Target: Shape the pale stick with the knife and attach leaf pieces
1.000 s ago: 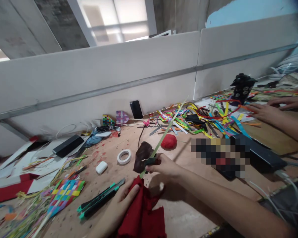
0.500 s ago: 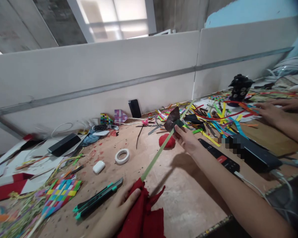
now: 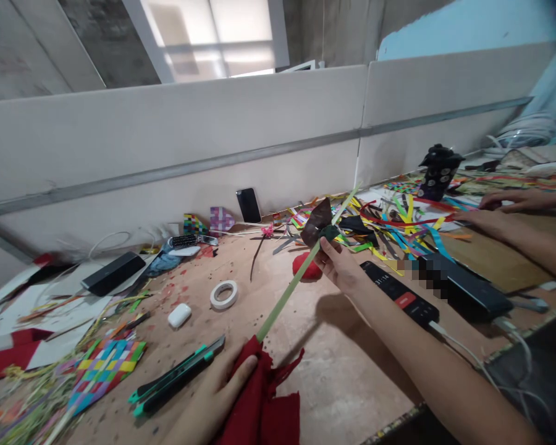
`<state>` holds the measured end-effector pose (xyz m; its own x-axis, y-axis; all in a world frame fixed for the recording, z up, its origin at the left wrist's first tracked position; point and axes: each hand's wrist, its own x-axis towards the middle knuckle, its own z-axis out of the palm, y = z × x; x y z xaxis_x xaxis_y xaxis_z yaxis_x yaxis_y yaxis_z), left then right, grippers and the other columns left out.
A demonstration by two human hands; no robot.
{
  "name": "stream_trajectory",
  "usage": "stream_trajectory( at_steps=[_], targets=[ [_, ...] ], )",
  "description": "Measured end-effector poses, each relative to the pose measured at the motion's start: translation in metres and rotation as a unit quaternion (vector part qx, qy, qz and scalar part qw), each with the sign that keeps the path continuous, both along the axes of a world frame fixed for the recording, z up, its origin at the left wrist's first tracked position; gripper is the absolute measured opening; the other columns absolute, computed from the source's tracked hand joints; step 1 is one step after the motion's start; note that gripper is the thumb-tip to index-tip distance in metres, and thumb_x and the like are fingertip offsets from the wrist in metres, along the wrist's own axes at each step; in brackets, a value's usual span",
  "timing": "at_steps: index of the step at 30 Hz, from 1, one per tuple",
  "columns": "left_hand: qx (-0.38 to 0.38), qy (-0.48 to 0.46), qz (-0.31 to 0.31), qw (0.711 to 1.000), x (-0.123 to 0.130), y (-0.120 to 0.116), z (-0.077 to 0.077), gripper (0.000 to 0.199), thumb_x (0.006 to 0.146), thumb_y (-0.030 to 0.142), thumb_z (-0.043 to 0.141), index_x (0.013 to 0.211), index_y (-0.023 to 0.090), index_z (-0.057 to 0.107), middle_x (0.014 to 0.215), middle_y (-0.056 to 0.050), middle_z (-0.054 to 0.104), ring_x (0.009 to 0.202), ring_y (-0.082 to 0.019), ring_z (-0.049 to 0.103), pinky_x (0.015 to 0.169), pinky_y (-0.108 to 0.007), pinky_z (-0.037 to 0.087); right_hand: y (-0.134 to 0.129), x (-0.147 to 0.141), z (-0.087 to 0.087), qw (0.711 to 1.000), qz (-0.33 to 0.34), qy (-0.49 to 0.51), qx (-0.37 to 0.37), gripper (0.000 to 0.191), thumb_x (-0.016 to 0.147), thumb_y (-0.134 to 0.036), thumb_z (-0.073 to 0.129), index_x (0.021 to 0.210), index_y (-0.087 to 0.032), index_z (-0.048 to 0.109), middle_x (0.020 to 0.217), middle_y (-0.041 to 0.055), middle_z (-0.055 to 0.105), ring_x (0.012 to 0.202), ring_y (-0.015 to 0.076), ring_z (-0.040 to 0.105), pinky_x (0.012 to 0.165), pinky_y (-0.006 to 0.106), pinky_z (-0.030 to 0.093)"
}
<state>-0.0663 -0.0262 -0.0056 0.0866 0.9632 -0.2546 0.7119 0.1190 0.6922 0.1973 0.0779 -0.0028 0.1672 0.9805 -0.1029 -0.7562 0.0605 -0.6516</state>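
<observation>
My left hand (image 3: 225, 383) is closed around a dark red cloth (image 3: 275, 411) near the front edge of the table. Out of the cloth runs a flat pale green strip (image 3: 285, 300), slanting up and away to the right. Farther along it, my right hand (image 3: 338, 266) pinches the strip together with a small dark green piece (image 3: 330, 232). A brown leaf-shaped piece (image 3: 317, 217) stands out just beyond those fingertips. Beneath the right hand, a round red object (image 3: 306, 266) lies on the table, partly hidden by the fingers.
A green-and-black utility knife (image 3: 176, 377), a tape roll (image 3: 223, 295) and a white case (image 3: 180, 315) lie on the left. Rightward are a phone (image 3: 398, 293), a black box (image 3: 467, 290), colourful strips (image 3: 412, 216), a black tumbler (image 3: 440, 173) and another person's hands (image 3: 486, 219).
The whole view has shifted slightly. Both my hands keep their grip on the cloth and strip. The other person's hands have moved among the strips on the right.
</observation>
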Motion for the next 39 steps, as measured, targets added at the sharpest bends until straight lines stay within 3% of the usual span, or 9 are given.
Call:
stream_trajectory(
  at_steps=[7,16,20,24,27,32,39],
  targets=[
    [-0.010,0.006,0.001,1.000,0.003,-0.001,-0.001,0.055,0.074,0.054,0.046,0.117,0.021,0.054,0.129,-0.004,0.049,0.124,-0.023,0.042,0.105,-0.034,0.034,0.000,-0.001,-0.001,0.999,-0.012,-0.026,-0.021,0.038,0.043,-0.031,0.081,0.070,-0.018,0.057,0.066,-0.0075,0.061,0.057,0.0030,0.055,0.055,0.015,0.044],
    [-0.059,-0.011,0.019,0.998,0.005,-0.001,0.007,0.058,0.071,0.057,0.048,0.116,0.021,0.055,0.130,-0.003,0.049,0.124,-0.022,0.042,0.105,-0.034,0.035,-0.002,-0.001,0.000,0.998,-0.008,-0.045,-0.032,0.043,0.041,-0.033,0.081,0.070,-0.017,0.055,0.067,-0.0077,0.059,0.057,0.0015,0.052,0.055,0.014,0.043],
    [-0.078,-0.055,0.008,0.995,0.005,0.002,0.008,0.060,0.072,0.058,0.047,0.118,0.020,0.054,0.130,-0.003,0.048,0.124,-0.021,0.042,0.106,-0.033,0.033,-0.012,-0.017,0.000,0.988,0.069,-0.135,-0.034,0.046,0.039,-0.039,0.081,0.073,-0.016,0.058,0.070,-0.0033,0.060,0.058,0.0046,0.053,0.057,0.018,0.044],
    [-0.083,-0.081,0.015,0.993,0.003,0.004,0.002,0.064,0.074,0.058,0.044,0.124,0.020,0.048,0.135,-0.003,0.042,0.129,-0.022,0.034,0.110,-0.036,0.026,-0.033,-0.046,-0.006,0.948,0.181,-0.262,-0.016,0.044,0.046,-0.036,0.079,0.079,-0.013,0.061,0.078,0.0034,0.064,0.065,0.0091,0.056,0.060,0.021,0.043],
    [-0.085,-0.067,0.025,0.994,0.001,0.003,-0.003,0.064,0.074,0.059,0.045,0.126,0.021,0.047,0.137,-0.003,0.039,0.131,-0.022,0.030,0.111,-0.038,0.021,-0.042,-0.059,-0.012,0.930,0.245,-0.274,0.002,0.043,0.051,-0.035,0.076,0.087,-0.015,0.062,0.088,0.0057,0.064,0.071,0.0111,0.057,0.063,0.023,0.044],
    [-0.063,-0.070,0.021,0.995,0.005,0.001,0.001,0.060,0.073,0.058,0.048,0.121,0.023,0.052,0.134,-0.002,0.042,0.129,-0.022,0.034,0.110,-0.036,0.026,-0.038,-0.058,-0.016,0.942,0.181,-0.280,-0.027,0.044,0.043,-0.031,0.077,0.081,-0.014,0.062,0.084,0.0048,0.064,0.072,0.0123,0.057,0.068,0.026,0.044],
    [-0.063,-0.071,0.021,0.995,0.003,0.002,0.003,0.060,0.073,0.058,0.047,0.122,0.023,0.051,0.134,-0.003,0.043,0.127,-0.022,0.037,0.109,-0.037,0.027,-0.027,-0.051,-0.015,0.948,0.168,-0.271,-0.010,0.039,0.042,-0.035,0.078,0.070,-0.013,0.064,0.072,0.0029,0.063,0.063,0.0099,0.056,0.063,0.023,0.044]
  ],
)
